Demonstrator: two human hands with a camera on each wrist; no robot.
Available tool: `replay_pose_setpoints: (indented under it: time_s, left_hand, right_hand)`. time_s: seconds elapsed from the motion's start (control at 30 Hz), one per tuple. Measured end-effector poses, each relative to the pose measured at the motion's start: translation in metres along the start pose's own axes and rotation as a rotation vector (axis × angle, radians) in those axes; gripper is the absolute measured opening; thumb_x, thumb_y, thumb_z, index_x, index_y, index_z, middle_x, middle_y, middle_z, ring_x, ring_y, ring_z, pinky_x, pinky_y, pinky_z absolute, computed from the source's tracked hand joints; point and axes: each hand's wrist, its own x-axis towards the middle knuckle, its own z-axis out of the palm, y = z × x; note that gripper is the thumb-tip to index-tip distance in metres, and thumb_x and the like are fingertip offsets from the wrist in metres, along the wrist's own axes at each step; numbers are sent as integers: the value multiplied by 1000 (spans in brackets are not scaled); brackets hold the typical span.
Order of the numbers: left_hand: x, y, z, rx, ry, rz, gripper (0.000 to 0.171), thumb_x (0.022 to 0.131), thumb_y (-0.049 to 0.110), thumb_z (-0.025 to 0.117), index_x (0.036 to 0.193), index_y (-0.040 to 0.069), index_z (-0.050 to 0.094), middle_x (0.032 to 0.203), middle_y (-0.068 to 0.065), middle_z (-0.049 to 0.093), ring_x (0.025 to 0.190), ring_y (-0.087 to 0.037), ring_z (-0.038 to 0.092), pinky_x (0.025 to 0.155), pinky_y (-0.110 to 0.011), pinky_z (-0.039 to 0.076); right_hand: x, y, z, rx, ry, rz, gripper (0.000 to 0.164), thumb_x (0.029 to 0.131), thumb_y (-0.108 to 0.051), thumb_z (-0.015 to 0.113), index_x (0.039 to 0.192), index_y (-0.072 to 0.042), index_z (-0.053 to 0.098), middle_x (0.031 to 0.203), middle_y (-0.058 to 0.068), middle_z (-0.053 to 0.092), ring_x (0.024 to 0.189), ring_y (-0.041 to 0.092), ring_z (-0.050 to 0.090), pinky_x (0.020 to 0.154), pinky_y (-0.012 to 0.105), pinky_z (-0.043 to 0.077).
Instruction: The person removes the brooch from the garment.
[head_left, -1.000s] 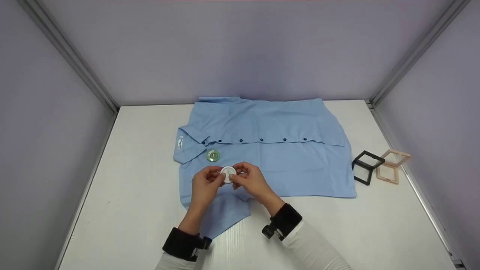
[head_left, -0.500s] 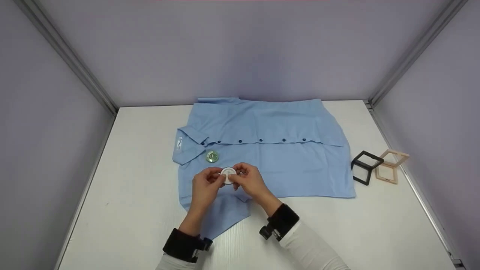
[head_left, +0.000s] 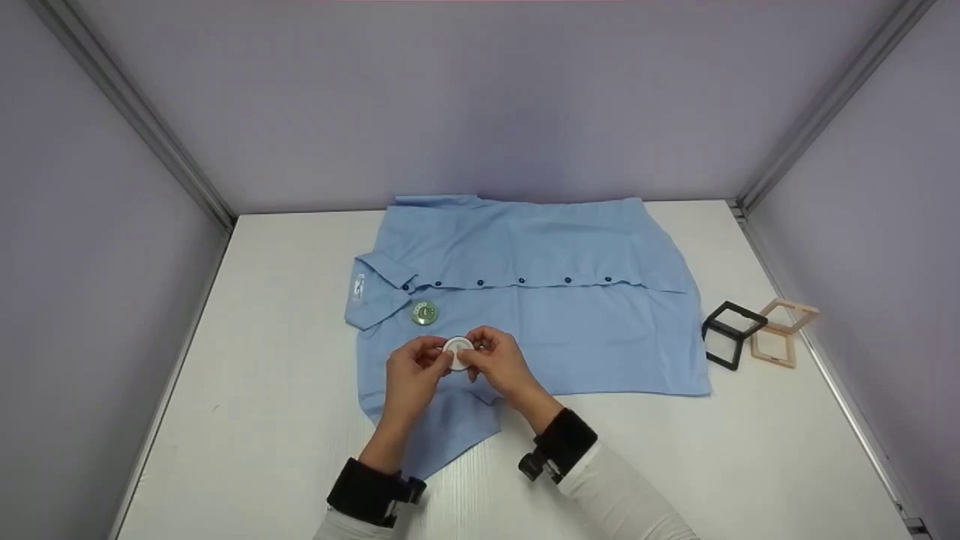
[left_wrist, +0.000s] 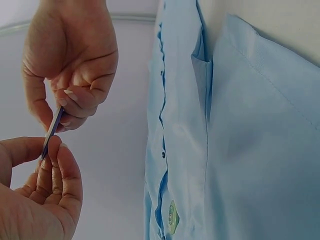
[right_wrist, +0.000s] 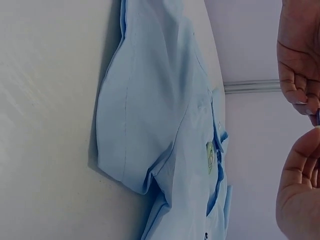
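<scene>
Both hands hold a thin round white disc (head_left: 458, 346) above the blue short-sleeved shirt (head_left: 592, 337). My left hand (head_left: 409, 380) pinches its left side between thumb and fingers. From the other side my right hand (head_left: 504, 365) pinches it, thumb on the white face. Edge-on in the left wrist view, the disc (left_wrist: 53, 131) looks slim and dark-edged, with the side away from the head camera hidden. Just beyond the hands, a round green badge (head_left: 424, 313) lies on the shirt below its collar (head_left: 379, 289).
The shirt lies spread on a white table (head_left: 270, 337), collar to the left, dark buttons along its front. A black hinged frame (head_left: 737, 330) and a light wooden-coloured one (head_left: 784, 330) stand at the right. Grey walls (head_left: 487, 105) enclose the back and sides.
Both hands keep their pinch on the white disc, which has moved down only very slightly in the head view. The shirt, badge and frames stay in place.
</scene>
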Motion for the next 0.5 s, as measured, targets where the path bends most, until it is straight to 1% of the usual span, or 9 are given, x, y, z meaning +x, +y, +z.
replay_pose_setpoints:
  time_s: [0.07,0.17,0.33,0.4,0.5]
  left_hand:
    - [3,-11,1,-4,4,-1,16,86,-8,67,101,-13,67,82,-23,67,70,-35,65,60,-24,55]
    - [7,-26,2,-9,11,0,16,87,-5,68,101,-11,68,81,-20,68,68,-30,65,59,-23,54]
    - [8,-30,2,-12,16,25,15,86,-2,71,100,-7,69,80,-14,70,66,-21,66,59,-24,55]
    - [8,-31,2,-13,14,47,15,85,-2,71,99,-8,69,79,-14,70,65,-21,66,59,-26,56]
    - [7,-31,2,-12,14,59,15,85,-2,71,98,-8,69,77,-14,69,64,-21,66,59,-26,56]
  right_hand:
    - [0,0,0,0,2,9,13,88,8,61,100,12,56,82,6,57,61,14,55,53,27,48]
    - [0,0,0,-6,3,19,13,88,7,61,100,11,56,82,6,57,61,14,54,54,28,48]
    - [-1,0,0,-7,6,15,13,88,6,61,99,12,57,82,6,58,61,15,54,53,27,48]
    - [-1,0,0,-2,6,12,14,88,7,60,100,12,57,82,7,58,62,16,55,53,27,48]
    - [-2,1,0,1,1,10,13,88,7,60,100,13,57,82,7,59,63,16,55,54,28,48]
